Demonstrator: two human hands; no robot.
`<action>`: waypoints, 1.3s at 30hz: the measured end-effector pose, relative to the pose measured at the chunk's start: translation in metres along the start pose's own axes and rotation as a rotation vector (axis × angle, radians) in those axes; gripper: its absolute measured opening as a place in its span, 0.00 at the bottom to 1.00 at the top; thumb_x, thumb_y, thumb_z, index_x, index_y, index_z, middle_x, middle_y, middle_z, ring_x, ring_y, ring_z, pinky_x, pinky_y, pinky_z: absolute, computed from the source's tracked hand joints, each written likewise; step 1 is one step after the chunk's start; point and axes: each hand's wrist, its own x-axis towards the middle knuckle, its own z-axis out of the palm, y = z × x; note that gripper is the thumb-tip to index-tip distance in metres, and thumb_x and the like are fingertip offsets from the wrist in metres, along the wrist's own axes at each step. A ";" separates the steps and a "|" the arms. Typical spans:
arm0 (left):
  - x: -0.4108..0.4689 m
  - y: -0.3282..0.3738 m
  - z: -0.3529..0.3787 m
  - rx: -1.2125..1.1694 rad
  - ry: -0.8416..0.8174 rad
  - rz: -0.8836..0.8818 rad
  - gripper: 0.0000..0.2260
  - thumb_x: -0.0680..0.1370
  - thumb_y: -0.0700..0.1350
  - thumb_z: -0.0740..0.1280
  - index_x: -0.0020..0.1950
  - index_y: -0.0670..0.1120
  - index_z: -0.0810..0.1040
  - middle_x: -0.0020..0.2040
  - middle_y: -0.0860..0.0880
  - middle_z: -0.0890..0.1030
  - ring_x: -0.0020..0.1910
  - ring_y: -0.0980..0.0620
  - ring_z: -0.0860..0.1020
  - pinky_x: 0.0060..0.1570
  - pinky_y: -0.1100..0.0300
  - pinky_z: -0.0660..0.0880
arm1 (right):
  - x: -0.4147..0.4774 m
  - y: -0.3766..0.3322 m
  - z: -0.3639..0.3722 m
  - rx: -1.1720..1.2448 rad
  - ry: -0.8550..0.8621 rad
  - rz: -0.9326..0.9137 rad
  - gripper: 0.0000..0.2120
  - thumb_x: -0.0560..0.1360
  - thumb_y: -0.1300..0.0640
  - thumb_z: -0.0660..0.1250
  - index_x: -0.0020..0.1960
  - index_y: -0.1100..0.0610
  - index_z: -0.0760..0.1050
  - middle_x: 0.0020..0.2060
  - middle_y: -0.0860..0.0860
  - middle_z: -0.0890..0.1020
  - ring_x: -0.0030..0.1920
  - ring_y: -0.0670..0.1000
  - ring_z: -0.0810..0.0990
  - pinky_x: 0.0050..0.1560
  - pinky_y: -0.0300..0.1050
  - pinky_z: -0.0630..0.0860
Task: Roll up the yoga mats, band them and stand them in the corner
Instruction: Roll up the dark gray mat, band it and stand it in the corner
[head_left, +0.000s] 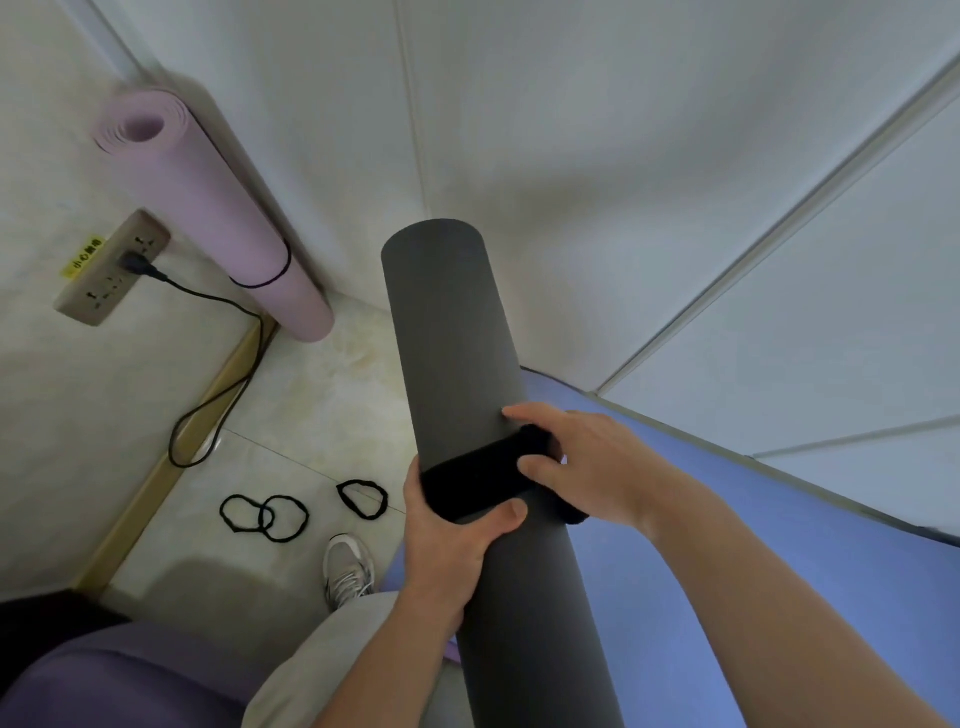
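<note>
Both hands on rolled grey mat (457, 353): left hand (447, 540) grips it, right hand (582, 462) fingers pinch black band (478, 480) around it. Pink mat (218, 208) stands banded far left.

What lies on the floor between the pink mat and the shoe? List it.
In the head view, bare tile and three black bands lie between the pink mat and the shoe.
</note>
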 end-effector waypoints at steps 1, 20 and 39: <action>-0.001 -0.001 0.001 0.006 0.007 0.010 0.46 0.55 0.47 0.84 0.70 0.59 0.68 0.58 0.55 0.80 0.57 0.52 0.81 0.54 0.46 0.81 | 0.000 0.000 0.000 0.032 0.020 0.014 0.22 0.81 0.47 0.62 0.74 0.40 0.63 0.56 0.48 0.78 0.57 0.52 0.76 0.58 0.47 0.73; 0.011 0.001 -0.004 0.090 -0.005 0.011 0.47 0.57 0.43 0.85 0.71 0.57 0.67 0.58 0.59 0.79 0.57 0.56 0.78 0.54 0.53 0.79 | -0.011 0.009 -0.016 0.727 -0.187 0.165 0.09 0.82 0.49 0.64 0.51 0.52 0.80 0.50 0.49 0.84 0.49 0.52 0.84 0.51 0.49 0.83; 0.013 -0.004 -0.002 -0.349 -0.301 -0.215 0.50 0.54 0.57 0.84 0.71 0.41 0.72 0.63 0.35 0.79 0.58 0.37 0.81 0.50 0.47 0.81 | -0.010 0.016 0.011 1.016 -0.181 0.481 0.51 0.53 0.29 0.80 0.69 0.52 0.72 0.62 0.52 0.82 0.62 0.55 0.80 0.67 0.58 0.75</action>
